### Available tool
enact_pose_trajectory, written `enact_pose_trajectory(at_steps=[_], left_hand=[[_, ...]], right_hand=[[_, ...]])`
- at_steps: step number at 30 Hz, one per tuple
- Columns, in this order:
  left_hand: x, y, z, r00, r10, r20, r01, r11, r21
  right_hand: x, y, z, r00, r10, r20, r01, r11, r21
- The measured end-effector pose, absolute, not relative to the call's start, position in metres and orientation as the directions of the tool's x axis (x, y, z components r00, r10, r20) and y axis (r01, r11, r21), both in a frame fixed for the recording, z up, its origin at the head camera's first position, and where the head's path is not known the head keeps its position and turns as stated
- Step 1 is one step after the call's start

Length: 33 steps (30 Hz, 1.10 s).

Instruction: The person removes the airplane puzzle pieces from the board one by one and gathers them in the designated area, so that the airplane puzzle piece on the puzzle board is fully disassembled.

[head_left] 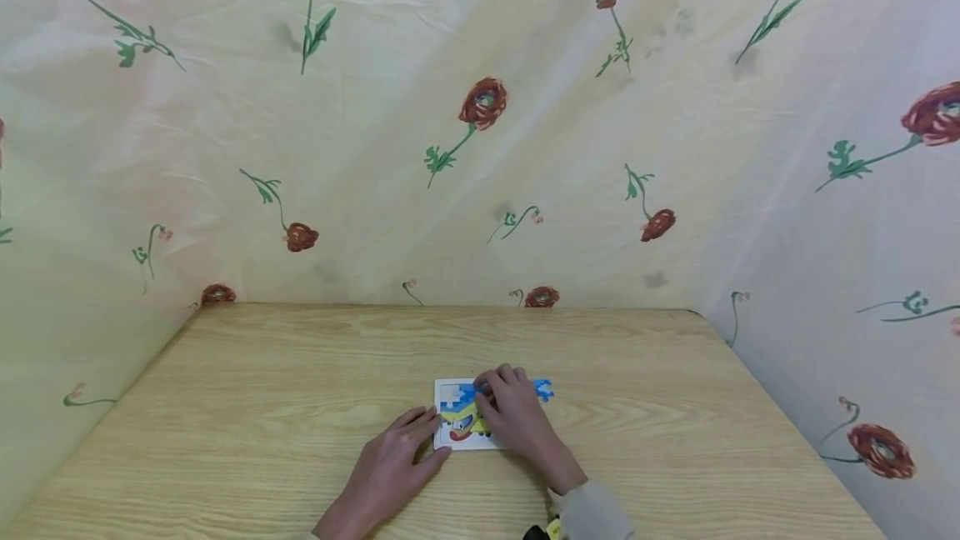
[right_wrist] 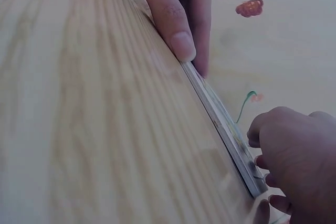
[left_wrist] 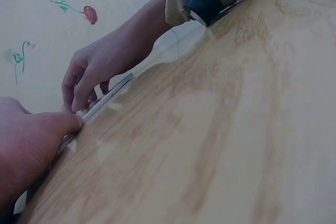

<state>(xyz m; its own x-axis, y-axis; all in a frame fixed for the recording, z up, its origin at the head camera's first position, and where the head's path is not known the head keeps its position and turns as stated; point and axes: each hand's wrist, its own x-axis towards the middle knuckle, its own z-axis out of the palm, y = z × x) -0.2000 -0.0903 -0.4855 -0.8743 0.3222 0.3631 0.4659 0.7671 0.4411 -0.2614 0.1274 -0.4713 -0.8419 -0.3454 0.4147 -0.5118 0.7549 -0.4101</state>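
Note:
A small jigsaw puzzle (head_left: 444,442) with a white border and a blue, yellow and red picture lies flat on the table. At its left side my left hand (head_left: 393,461) holds the border, fingers along the left edge and thumb at the near corner. The thumb (right_wrist: 182,45) presses the board's edge in the right wrist view. My right hand (head_left: 517,411) is over the puzzle, its fingers bent down and pinching a piece at the surface, mostly hidden by the fingers. Blue puzzle pieces (head_left: 543,390) show just right of that hand.
The wooden table (head_left: 300,390) extends around the puzzle. A flowered cloth (head_left: 375,123) hangs behind the table and along both sides. A dark band with a yellow label (left_wrist: 202,1) is on the right wrist.

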Motion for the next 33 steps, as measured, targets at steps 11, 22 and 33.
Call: enact_pose_trajectory(at_steps=[11, 22, 33], left_hand=[[-0.2003, -0.0904, -0.4855, -0.869, 0.327, 0.371, 0.474, 0.764, 0.437], [-0.2001, -0.0899, -0.484, -0.877, 0.325, 0.355, 0.465, 0.761, 0.452], [-0.2014, -0.0899, -0.4861, -0.875, 0.33, 0.353, 0.468, 0.763, 0.446]], right_hand=[[-0.2644, 0.1191, -0.4727, -0.866, -0.348, 0.36, -0.476, 0.794, -0.377], [-0.2657, 0.1187, -0.4748, -0.86, -0.36, 0.36, -0.482, 0.804, -0.347], [-0.2672, 0.1182, -0.4741, -0.874, -0.352, 0.334, -0.467, 0.798, -0.381]])
